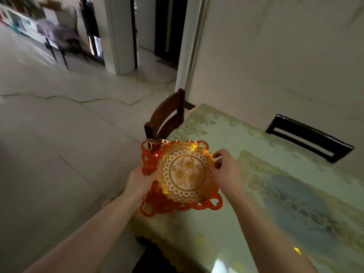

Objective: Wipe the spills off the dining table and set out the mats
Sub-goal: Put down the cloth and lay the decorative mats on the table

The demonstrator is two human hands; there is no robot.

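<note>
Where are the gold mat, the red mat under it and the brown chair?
gold mat (186,172): head view, on its flowered centre.
red mat (157,201): head view, on its lower left part.
brown chair (167,105): head view, on the top rail of its back.

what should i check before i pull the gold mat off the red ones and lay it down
1. Hold on the red mats: ok, the left hand grips their left side.
2. Hold on the gold mat: ok, the right hand pinches its right rim.
3. Room on the table beside them: ok, bare there.
4. Spills wiped: cannot tell, the surface shows only glare.
5. Top mat loose from those under it: cannot tell.
6. All fully over the table: not ok, the left part hangs past the edge.
</note>
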